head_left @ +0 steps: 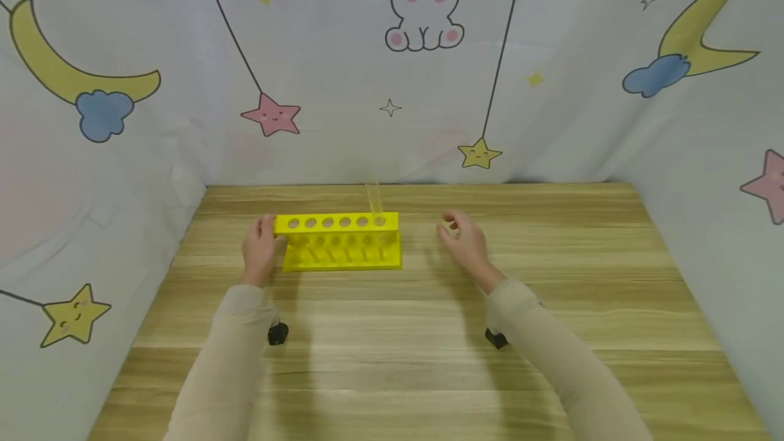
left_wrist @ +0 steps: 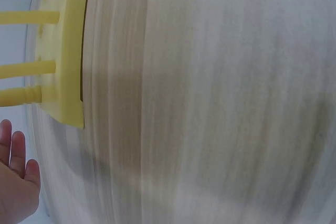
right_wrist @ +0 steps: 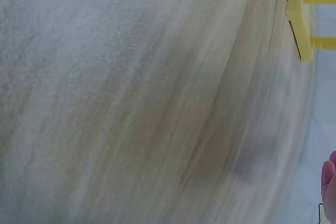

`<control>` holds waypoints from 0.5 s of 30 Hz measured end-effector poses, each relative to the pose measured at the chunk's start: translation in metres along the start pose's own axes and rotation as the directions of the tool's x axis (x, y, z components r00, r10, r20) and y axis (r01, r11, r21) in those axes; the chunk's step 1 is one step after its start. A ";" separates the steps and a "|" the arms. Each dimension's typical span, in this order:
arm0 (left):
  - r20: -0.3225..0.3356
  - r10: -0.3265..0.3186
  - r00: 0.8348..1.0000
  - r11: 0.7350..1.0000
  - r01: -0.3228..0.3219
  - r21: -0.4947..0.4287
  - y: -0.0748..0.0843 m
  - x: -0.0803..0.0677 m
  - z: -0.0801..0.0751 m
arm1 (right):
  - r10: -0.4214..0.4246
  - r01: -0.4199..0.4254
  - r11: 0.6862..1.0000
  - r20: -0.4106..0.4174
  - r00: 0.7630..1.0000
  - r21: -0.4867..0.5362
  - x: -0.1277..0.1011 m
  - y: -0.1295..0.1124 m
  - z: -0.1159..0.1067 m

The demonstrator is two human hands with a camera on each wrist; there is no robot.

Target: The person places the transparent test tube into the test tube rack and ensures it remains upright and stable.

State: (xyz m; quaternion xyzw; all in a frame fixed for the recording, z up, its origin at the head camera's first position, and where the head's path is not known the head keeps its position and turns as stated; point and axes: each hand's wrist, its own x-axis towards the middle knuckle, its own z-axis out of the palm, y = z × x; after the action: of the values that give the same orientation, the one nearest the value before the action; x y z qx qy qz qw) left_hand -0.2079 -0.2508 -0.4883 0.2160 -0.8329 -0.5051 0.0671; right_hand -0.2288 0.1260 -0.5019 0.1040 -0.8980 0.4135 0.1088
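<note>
A yellow test tube rack (head_left: 339, 263) stands on the table, its row of several round holes facing up. One clear test tube (head_left: 374, 197) stands in the hole at the rack's right end, leaning slightly left, with its upper part above the top plate. My left hand (head_left: 258, 245) holds the left end of the top plate with its fingertips. In the left wrist view, the other fingers (left_wrist: 18, 153) of that hand extend beside the rack's end, off it. To the right of the rack, my right hand (head_left: 467, 240) hovers with fingers loosely bent and nothing in them.
The wood-grain table (head_left: 392, 359) reaches back to a white cloth backdrop (head_left: 343, 73) printed with stars, moons and a rabbit. Cloth also hangs along both sides. Small black devices (head_left: 278, 333) sit under both wrists.
</note>
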 end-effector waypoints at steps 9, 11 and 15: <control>-0.049 0.043 0.998 0.997 -0.039 0.072 -0.011 0.002 -0.003 | 0.026 -0.026 1.000 0.026 0.999 -0.003 -0.005 0.003 -0.004; -0.046 0.051 0.998 0.995 -0.047 0.083 -0.012 0.002 -0.003 | 0.030 -0.030 1.000 0.030 0.999 0.001 -0.006 0.003 -0.006; -0.020 0.043 0.999 0.993 -0.041 0.113 -0.014 0.000 -0.006 | 0.051 -0.051 0.999 0.035 0.998 -0.010 -0.007 0.005 -0.009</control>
State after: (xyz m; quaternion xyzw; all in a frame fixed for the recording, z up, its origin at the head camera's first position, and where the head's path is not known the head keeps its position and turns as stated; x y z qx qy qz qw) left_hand -0.2015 -0.2607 -0.4976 0.2074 -0.8635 -0.4535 0.0748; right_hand -0.2227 0.1369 -0.5015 0.0877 -0.9040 0.4102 0.0827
